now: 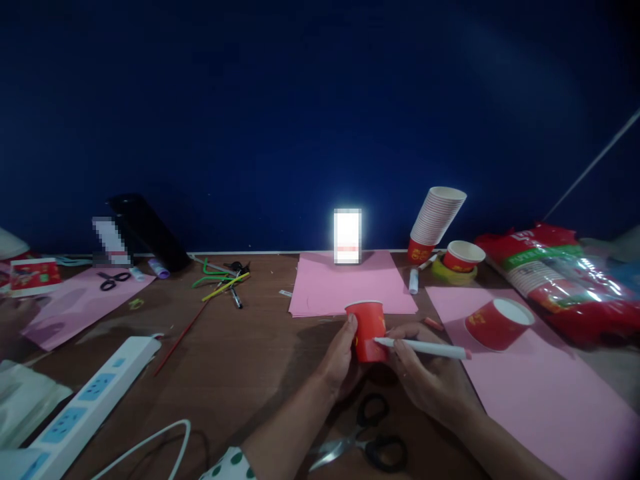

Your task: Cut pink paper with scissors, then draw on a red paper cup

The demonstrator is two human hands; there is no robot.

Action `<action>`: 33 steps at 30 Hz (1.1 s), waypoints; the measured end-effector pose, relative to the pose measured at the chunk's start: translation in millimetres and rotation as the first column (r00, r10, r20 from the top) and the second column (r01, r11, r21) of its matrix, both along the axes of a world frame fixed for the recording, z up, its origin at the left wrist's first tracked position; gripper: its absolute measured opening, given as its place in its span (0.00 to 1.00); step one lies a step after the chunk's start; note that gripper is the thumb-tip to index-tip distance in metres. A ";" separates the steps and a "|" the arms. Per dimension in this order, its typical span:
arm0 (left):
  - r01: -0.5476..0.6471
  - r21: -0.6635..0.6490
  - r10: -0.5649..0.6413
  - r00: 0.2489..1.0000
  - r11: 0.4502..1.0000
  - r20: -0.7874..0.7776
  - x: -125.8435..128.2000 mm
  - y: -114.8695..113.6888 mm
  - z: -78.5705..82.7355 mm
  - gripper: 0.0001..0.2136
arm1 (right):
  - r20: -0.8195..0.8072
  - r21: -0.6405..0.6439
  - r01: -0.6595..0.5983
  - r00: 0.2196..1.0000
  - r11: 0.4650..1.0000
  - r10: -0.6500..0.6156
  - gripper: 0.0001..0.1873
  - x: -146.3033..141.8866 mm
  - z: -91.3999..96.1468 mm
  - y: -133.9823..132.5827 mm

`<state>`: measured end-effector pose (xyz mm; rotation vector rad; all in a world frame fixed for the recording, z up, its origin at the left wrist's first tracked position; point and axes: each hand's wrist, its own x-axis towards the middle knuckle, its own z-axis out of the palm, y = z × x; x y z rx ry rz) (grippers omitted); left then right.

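My left hand [341, 353] is wrapped round a red paper cup [369, 327] that it holds upright above the brown table. In my right hand [425, 373] is a white pen [425, 347], gripped with its tip touching the cup's side. Black-handled scissors [373, 433] lie on the table just below both hands. A sheet of pink paper [350, 283] lies behind the cup.
Another red cup [497, 323] lies on its side on a pink sheet [540, 387] at right. A leaning stack of cups [434, 220], a single cup [463, 255], a plastic bag [555, 280], a bright phone [347, 235], straws [220, 283], and a white power strip [85, 400] surround the work area.
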<state>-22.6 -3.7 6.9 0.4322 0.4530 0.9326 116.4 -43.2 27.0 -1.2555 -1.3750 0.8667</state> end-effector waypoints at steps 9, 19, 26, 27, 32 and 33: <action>-0.001 -0.014 0.002 1.000 1.000 0.017 -0.7 0.2 -1.6 0.24 | 0.164 0.051 0.017 0.986 0.999 -0.025 0.10 -1.3 6.3 -1.5; -0.005 -0.021 0.005 1.000 1.000 0.011 -0.2 0.0 -0.3 0.24 | 0.201 0.085 0.021 0.979 0.996 -0.038 0.09 -0.9 7.3 -0.2; -0.003 -0.022 0.003 1.000 1.000 -0.020 -0.4 -0.5 0.1 0.25 | 0.156 0.064 0.015 0.988 0.998 -0.025 0.10 -0.4 2.6 -0.1; -0.007 -0.026 0.006 1.000 1.000 -0.022 -0.5 -0.5 0.7 0.25 | 0.144 0.063 0.007 0.989 0.998 -0.016 0.10 0.1 1.9 0.0; -0.008 -0.025 0.008 1.000 1.000 -0.006 -0.4 0.0 2.3 0.25 | 0.097 0.033 0.005 0.995 0.999 -0.008 0.10 1.2 -0.7 0.0; -0.008 -0.028 0.008 1.000 1.000 -0.010 -0.3 0.0 2.3 0.25 | 0.090 0.033 0.014 0.996 0.999 -0.017 0.11 1.2 -1.2 0.0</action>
